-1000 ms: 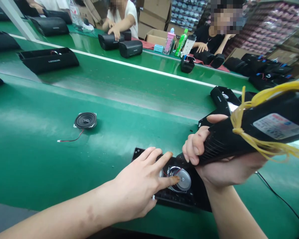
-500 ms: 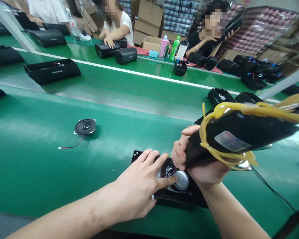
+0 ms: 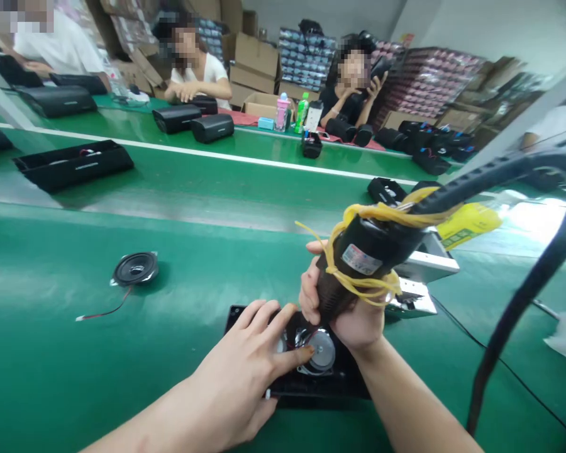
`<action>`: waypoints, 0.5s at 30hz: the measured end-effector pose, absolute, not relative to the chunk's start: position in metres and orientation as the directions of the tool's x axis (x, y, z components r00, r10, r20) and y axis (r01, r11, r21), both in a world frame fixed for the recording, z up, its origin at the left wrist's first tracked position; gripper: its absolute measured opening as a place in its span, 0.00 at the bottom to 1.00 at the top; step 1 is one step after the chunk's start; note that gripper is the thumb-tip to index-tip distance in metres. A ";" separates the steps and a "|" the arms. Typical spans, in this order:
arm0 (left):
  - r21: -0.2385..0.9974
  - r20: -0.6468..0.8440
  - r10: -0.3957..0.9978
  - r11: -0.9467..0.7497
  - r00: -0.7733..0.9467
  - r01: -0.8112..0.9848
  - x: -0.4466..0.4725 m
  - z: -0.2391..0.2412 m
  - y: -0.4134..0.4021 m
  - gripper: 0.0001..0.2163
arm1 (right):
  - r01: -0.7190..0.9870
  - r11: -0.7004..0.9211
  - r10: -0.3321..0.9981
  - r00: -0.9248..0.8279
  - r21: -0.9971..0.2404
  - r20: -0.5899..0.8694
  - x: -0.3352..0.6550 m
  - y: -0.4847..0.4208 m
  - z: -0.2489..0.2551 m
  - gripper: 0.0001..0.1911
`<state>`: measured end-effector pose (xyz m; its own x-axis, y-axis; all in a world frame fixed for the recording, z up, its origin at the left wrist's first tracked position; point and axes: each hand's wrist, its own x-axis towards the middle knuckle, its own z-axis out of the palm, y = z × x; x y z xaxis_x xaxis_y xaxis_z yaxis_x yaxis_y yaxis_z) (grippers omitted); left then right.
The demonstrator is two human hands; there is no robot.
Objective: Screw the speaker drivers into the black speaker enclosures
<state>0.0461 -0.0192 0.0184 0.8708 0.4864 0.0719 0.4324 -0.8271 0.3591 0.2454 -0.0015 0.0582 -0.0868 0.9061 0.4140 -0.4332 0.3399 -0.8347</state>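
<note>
The right hand [image 3: 344, 308] has its grip wrapped tight round the black barrel of an electric screwdriver [image 3: 363, 258], which is bound with yellow bands and stands tip-down over a black speaker panel [image 3: 311, 387]. The left hand [image 3: 245, 365] lies on that panel with its grip spread wide and holding nothing, the forefinger touching the silver magnet of the mounted speaker driver [image 3: 321, 350]. The right hand's fingers and the tool hide the tip and the panel's far edge.

A thick black cable [image 3: 523, 296] arcs from the tool down the right side, crossing in front of the surface there. Just behind the tool are a silver metal bracket [image 3: 424, 270] and a yellow tag [image 3: 469, 224]. To the left, well apart, a loose speaker driver [image 3: 136, 268] lies face up with its red wire [image 3: 104, 311].

The green surface [image 3: 207, 251] is a conveyor belt; farther along it lies a long black speaker housing [image 3: 73, 165]. Beyond a white stripe, other people sit among more housings, bottles [image 3: 282, 113] and stacked cartons [image 3: 249, 75].
</note>
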 end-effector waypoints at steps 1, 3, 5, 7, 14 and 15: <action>0.353 0.085 0.493 -0.827 0.866 0.437 0.046 0.015 -0.020 0.43 | -0.429 0.383 0.895 -0.044 -0.818 0.443 0.250 -0.004 0.064 0.33; 0.324 0.130 0.497 -0.839 0.858 0.437 0.044 0.010 -0.020 0.46 | -0.389 0.498 0.859 0.095 -0.775 0.504 0.265 -0.012 0.078 0.33; 0.269 0.180 0.487 -0.860 0.855 0.434 0.043 0.008 -0.019 0.48 | -0.282 0.627 0.779 0.249 -0.727 0.575 0.289 -0.022 0.093 0.32; 0.209 0.215 0.465 -0.881 0.859 0.425 0.040 0.006 -0.017 0.49 | -0.102 0.728 0.662 0.362 -0.678 0.657 0.318 -0.029 0.104 0.31; 0.102 0.228 0.442 -0.897 0.868 0.430 0.037 0.001 -0.018 0.49 | 0.305 0.724 0.325 0.641 -0.619 0.695 0.388 -0.026 0.106 0.34; 0.100 0.229 0.456 -0.890 0.860 0.445 0.038 0.000 -0.019 0.49 | 0.309 0.708 0.329 0.651 -0.635 0.684 0.389 -0.024 0.105 0.35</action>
